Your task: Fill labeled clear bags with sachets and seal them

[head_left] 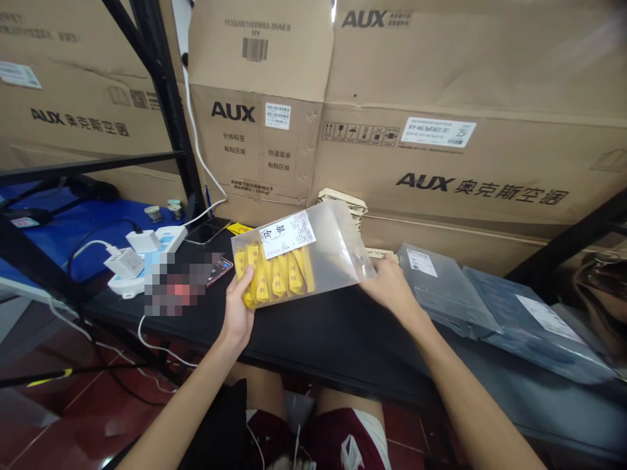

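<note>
A frosted plastic bag (337,251) with a white printed label (287,235) is held up over the black table. Several yellow packets (279,277) with dark print lie inside, toward its left end. My left hand (240,300) grips that lower left end, thumb across the front and the other fingers hidden behind. At the opposite end, my right hand (392,284) is closed on the bag's right edge, its fingertips partly hidden. Just beyond the bag stands a stack of pale paper packets (345,196), partly covered by it.
Labelled plastic bags (445,287) lie on the black table (313,339) at right. On the left are a power strip (171,241) with white chargers, cables and a dark phone (208,230). Large cardboard boxes (441,78) form the back. A black metal post (171,98) rises at left.
</note>
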`<state>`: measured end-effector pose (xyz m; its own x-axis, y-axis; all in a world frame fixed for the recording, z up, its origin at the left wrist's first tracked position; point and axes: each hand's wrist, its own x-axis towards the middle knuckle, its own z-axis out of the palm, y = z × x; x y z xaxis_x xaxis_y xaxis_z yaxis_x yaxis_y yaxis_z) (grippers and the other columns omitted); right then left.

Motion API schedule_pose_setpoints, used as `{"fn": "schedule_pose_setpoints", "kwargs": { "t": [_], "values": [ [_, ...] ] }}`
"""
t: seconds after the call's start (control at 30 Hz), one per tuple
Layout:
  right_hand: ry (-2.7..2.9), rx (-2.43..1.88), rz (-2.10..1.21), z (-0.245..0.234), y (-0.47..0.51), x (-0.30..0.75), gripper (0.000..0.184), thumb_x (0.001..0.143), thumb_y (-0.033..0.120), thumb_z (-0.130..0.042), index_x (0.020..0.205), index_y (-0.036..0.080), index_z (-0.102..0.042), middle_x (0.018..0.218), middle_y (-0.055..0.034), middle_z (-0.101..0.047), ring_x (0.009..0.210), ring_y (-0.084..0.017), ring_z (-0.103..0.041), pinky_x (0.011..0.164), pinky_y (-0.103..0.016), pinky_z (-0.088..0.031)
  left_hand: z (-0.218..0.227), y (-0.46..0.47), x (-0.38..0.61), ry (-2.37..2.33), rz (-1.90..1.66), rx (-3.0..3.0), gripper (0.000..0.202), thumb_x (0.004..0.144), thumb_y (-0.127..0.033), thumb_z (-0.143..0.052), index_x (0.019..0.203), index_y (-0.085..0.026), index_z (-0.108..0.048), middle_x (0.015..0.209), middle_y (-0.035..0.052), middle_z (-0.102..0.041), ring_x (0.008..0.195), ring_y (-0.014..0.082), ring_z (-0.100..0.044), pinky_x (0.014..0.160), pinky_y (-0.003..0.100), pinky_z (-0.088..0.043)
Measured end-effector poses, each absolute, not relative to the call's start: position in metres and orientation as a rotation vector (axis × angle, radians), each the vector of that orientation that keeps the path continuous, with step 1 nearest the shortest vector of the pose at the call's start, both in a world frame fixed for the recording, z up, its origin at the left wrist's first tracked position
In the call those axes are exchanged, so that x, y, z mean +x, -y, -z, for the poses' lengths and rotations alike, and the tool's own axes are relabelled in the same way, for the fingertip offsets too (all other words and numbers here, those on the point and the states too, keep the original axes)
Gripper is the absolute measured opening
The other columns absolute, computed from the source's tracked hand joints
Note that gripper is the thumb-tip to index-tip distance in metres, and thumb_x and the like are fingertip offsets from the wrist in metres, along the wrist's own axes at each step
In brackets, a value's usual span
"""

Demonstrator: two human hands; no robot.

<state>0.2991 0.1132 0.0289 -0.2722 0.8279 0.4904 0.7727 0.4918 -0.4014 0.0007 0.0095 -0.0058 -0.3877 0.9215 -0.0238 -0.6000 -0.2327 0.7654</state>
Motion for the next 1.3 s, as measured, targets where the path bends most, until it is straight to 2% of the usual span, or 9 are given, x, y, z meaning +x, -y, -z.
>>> {"fn": "schedule_pose_setpoints", "kwargs": {
  "t": [0.1, 0.2, 0.3, 0.47, 0.7, 0.9, 1.13, 1.2, 1.3],
  "values": [
    [1.674, -1.239, -0.442, -0.04, -0.113, 0.303, 0.037, 0.089, 0.05, -0.074, 0.107, 0.019, -0.08, 0.092, -0.0095, -0.079, 0.072, -0.025, -0.069, 0.061, -0.036, -0.055, 0.007, -0.009, 0.0, -0.866, -1.81, 0.574, 0.053, 0.09, -0.046, -0.083, 0.136, -0.021, -0.076, 0.136, 0.0128, -0.079, 0.132, 0.0368, -0.072, 0.11, 0.046, -0.06],
    [1.417, -0.993, -0.801, -0.051, -0.105, 0.297, 0.052, 0.076, 0.037, -0.081, 0.126, 0.023, -0.073, 0.101, -0.0051, -0.077, 0.066, -0.018, -0.066, 0.054, -0.031, -0.053, 0.007, -0.009, 0.001, -0.876, -1.803, 0.575, 0.054, 0.088, -0.046, -0.085, 0.134, -0.019, -0.077, 0.134, 0.0135, -0.079, 0.133, 0.0375, -0.071, 0.11, 0.046, -0.059],
    [1.345, -0.846, -0.933, -0.057, -0.094, 0.287, 0.071, 0.065, 0.029, -0.088, 0.132, 0.03, -0.067, 0.109, -0.0032, -0.075, 0.084, -0.022, -0.073, 0.069, -0.035, -0.063, 0.005, -0.009, 0.003, -0.87, -1.793, 0.582, 0.054, 0.086, -0.046, -0.086, 0.132, -0.018, -0.077, 0.135, 0.014, -0.079, 0.135, 0.0379, -0.07, 0.112, 0.046, -0.057],
    [1.531, -0.791, -0.911, -0.067, -0.082, 0.28, 0.073, 0.068, 0.05, -0.091, 0.134, 0.032, -0.067, 0.132, -0.0084, -0.076, 0.111, -0.031, -0.076, 0.088, -0.044, -0.067, 0.004, -0.009, 0.005, -0.894, -1.803, 0.639, 0.059, 0.082, -0.048, -0.09, 0.13, -0.017, -0.076, 0.133, 0.0149, -0.079, 0.131, 0.038, -0.072, 0.112, 0.048, -0.056],
    [2.635, -0.86, -0.835, -0.131, -0.068, 0.267, 0.025, 0.079, 0.045, -0.092, 0.091, 0.025, -0.083, 0.09, -0.0038, -0.083, 0.084, -0.026, -0.078, 0.077, -0.038, -0.066, 0.013, -0.009, 0.003, -0.935, -1.726, 0.784, 0.052, 0.08, -0.048, -0.092, 0.118, -0.017, -0.077, 0.122, 0.0132, -0.081, 0.115, 0.0362, -0.078, 0.1, 0.043, -0.06],
    [2.648, -0.871, -0.607, -0.149, -0.075, 0.231, 0.034, 0.095, 0.058, -0.076, 0.096, 0.024, -0.083, 0.083, -0.0042, -0.079, 0.083, -0.025, -0.074, 0.079, -0.039, -0.063, 0.012, -0.011, 0.003, -0.907, -1.746, 0.735, 0.052, 0.084, -0.05, -0.087, 0.124, -0.019, -0.073, 0.13, 0.0116, -0.078, 0.123, 0.0342, -0.075, 0.101, 0.042, -0.059],
    [2.517, -0.956, -0.1, -0.138, -0.09, 0.212, 0.059, 0.109, 0.044, -0.056, 0.054, 0.023, -0.053, 0.052, 0.0015, -0.039, 0.056, -0.015, -0.044, 0.062, -0.034, -0.043, 0.005, -0.01, 0.004, -0.827, -1.865, 0.58, 0.046, 0.082, -0.046, -0.089, 0.119, -0.022, -0.073, 0.133, 0.0099, -0.078, 0.132, 0.035, -0.07, 0.108, 0.042, -0.056],
    [2.512, -0.921, -0.2, -0.144, -0.091, 0.216, 0.061, 0.109, 0.044, -0.056, 0.052, 0.022, -0.05, 0.052, 0.0019, -0.04, 0.054, -0.013, -0.042, 0.06, -0.033, -0.041, 0.004, -0.009, 0.004, -0.815, -1.868, 0.552, 0.048, 0.083, -0.044, -0.088, 0.122, -0.021, -0.073, 0.134, 0.0103, -0.078, 0.133, 0.0353, -0.07, 0.108, 0.042, -0.057],
    [2.124, -0.832, -0.278, -0.156, -0.077, 0.223, 0.045, 0.1, 0.044, -0.072, 0.062, 0.022, -0.064, 0.055, 0.0025, -0.053, 0.051, -0.013, -0.049, 0.054, -0.031, -0.041, 0.003, -0.01, 0.003, -0.783, -1.879, 0.484, 0.049, 0.088, -0.042, -0.085, 0.132, -0.022, -0.072, 0.142, 0.0109, -0.075, 0.135, 0.0349, -0.069, 0.107, 0.042, -0.059]
  ]
}}
